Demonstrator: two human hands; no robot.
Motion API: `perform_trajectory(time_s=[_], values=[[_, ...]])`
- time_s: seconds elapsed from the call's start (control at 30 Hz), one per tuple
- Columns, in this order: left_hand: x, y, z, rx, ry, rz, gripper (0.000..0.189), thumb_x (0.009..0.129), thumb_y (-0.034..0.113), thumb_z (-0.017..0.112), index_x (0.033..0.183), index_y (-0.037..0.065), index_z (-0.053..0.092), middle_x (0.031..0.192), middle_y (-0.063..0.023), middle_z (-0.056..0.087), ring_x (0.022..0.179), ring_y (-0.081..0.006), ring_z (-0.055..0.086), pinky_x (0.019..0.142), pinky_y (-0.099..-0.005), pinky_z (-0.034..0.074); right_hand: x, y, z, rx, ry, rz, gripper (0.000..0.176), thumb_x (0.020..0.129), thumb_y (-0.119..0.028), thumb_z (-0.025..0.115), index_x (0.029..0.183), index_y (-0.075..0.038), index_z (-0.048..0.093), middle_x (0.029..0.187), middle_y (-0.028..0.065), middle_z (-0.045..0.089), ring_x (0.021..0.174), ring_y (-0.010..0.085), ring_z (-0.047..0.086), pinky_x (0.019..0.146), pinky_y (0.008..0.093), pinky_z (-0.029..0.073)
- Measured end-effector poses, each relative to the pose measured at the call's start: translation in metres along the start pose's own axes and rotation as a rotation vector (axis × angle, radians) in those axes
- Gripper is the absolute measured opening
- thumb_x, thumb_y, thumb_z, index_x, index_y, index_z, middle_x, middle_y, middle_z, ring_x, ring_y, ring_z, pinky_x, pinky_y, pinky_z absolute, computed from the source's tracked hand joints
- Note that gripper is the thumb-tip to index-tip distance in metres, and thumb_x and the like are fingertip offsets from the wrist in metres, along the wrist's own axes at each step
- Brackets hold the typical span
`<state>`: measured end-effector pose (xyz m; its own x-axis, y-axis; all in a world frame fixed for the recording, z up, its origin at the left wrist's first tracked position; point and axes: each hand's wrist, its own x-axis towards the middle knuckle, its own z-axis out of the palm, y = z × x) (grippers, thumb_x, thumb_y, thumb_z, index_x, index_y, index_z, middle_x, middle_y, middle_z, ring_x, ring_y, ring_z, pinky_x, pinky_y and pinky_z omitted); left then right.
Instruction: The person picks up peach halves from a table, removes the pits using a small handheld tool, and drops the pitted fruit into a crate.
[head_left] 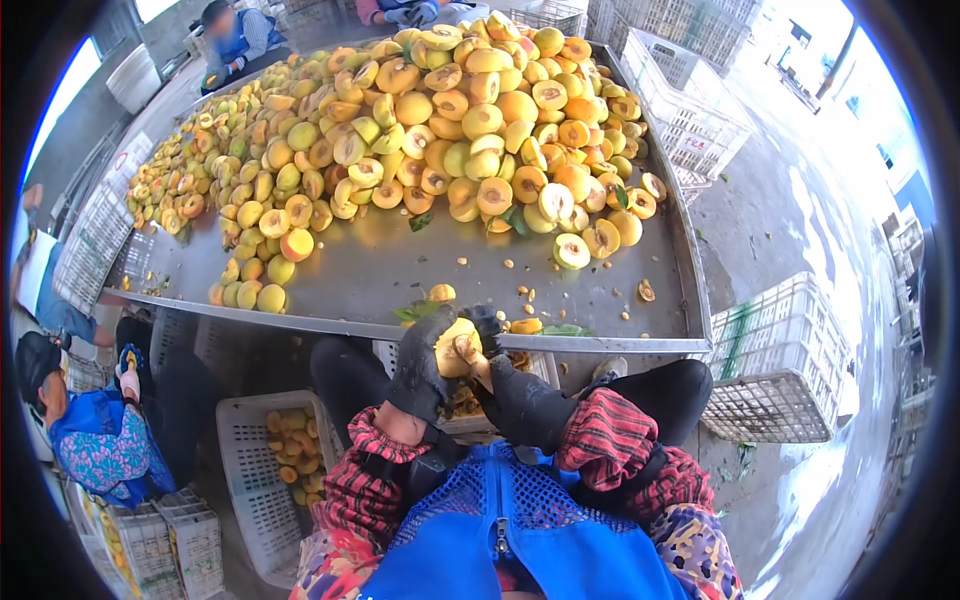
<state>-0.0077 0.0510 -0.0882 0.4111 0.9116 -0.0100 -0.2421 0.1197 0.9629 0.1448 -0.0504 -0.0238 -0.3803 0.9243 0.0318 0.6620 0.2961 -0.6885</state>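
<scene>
Over the near edge of the metal table, my left hand in a dark glove is closed around a halved yellow peach, its cut side facing up. My right hand, also dark-gloved, grips a small tan-handled tool whose end meets the peach's cut face; its tip is hidden. Just beyond my hands, a small peach piece and green leaves lie on the table. Below them, partly covered by my hands, a crate holds peach pieces.
A large heap of halved peaches covers much of the metal table. Loose pits lie near its edge. A white crate with peach halves stands left of my legs, another white crate at right. Co-workers sit at left and far side.
</scene>
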Motion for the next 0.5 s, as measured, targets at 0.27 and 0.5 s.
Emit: perform_trajectory(time_s=[0.27,0.5], values=[[0.006,0.015,-0.01,-0.183,-0.12,-0.162,0.034,0.086,0.016,0.051,0.111,-0.006,0.053,0.106,-0.0213,0.059,0.095,-0.0285,0.061,0.086,-0.0379,0.05,0.011,-0.036,-0.034,0.628,-0.247,0.48,0.029,0.086,-0.016,0.054,0.103,0.001,0.039,0.072,0.0152,0.056,0.055,0.0219,0.058,0.045,0.035,0.045],[0.005,0.048,-0.004,0.642,-0.378,0.045,0.029,0.083,0.01,0.054,0.109,-0.004,0.054,0.103,-0.0168,0.061,0.091,-0.0275,0.062,0.084,-0.0376,0.051,0.01,-0.006,-0.001,0.161,-0.068,0.178,0.03,0.087,-0.02,0.054,0.099,0.002,0.04,0.066,0.0166,0.057,0.05,0.0259,0.057,0.046,0.0381,0.044]])
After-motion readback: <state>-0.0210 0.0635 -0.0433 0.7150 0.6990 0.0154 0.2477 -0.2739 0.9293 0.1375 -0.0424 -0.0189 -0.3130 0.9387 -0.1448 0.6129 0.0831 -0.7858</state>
